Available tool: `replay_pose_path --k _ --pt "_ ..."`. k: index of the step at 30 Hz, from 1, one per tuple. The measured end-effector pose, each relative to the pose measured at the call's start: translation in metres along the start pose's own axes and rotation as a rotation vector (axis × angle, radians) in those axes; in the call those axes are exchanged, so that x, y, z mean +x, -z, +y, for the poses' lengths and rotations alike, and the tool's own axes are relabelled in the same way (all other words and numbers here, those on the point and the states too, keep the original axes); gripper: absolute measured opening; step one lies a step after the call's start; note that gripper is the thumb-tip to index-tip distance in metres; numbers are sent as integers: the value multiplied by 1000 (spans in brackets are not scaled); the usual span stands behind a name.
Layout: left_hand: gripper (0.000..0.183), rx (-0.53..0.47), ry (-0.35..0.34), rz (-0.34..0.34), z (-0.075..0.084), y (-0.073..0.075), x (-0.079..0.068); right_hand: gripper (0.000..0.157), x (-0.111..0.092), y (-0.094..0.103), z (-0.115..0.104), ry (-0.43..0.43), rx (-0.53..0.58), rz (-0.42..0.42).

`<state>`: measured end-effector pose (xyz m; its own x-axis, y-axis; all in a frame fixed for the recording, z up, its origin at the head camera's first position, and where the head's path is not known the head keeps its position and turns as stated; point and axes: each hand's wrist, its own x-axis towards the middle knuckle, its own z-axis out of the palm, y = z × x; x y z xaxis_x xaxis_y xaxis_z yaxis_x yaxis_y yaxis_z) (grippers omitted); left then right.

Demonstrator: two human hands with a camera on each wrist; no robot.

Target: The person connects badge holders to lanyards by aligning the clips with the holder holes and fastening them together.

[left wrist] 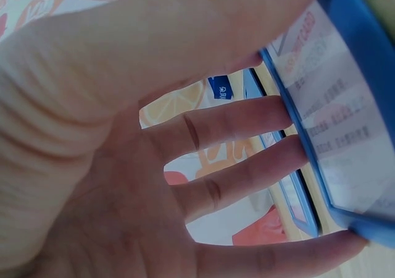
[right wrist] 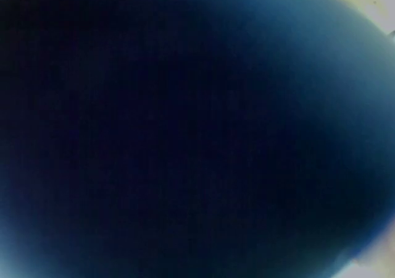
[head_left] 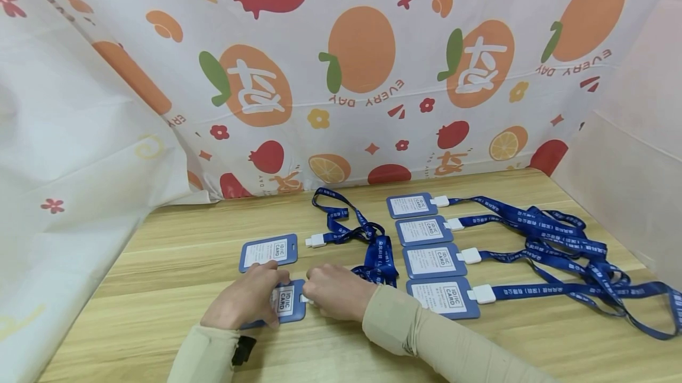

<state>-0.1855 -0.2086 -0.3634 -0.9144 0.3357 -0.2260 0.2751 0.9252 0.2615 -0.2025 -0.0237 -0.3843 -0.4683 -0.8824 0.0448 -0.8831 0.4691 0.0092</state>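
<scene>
My left hand (head_left: pixel 247 297) grips the near blue card holder (head_left: pixel 293 301) by its edges, thumb on the near side and fingers along the far one. In the left wrist view this card holder (left wrist: pixel 352 117) spans the space between thumb and fingers. At its right end my right hand (head_left: pixel 338 292) pinches a white clip (head_left: pixel 306 299), mostly hidden by the fingers. Whether the clip is through the slot I cannot tell. A second blue card holder (head_left: pixel 269 251) lies just beyond, apart from its white clip (head_left: pixel 315 240). Something dark blue and blurred fills the right wrist view.
A bunched blue lanyard (head_left: pixel 380 256) lies beyond my right hand. To the right, several card holders (head_left: pixel 421 230) are stacked in a column, clipped to tangled blue lanyards (head_left: pixel 559 241). A fruit-print cloth (head_left: pixel 362 134) hangs behind the wooden table (head_left: pixel 144 288).
</scene>
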Motion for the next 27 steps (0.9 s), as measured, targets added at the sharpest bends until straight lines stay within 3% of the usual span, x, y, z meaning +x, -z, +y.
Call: replay_pose_path --k 27 --pt "66 0 -8 16 0 0 0 17 1 2 -5 -38 15 -18"
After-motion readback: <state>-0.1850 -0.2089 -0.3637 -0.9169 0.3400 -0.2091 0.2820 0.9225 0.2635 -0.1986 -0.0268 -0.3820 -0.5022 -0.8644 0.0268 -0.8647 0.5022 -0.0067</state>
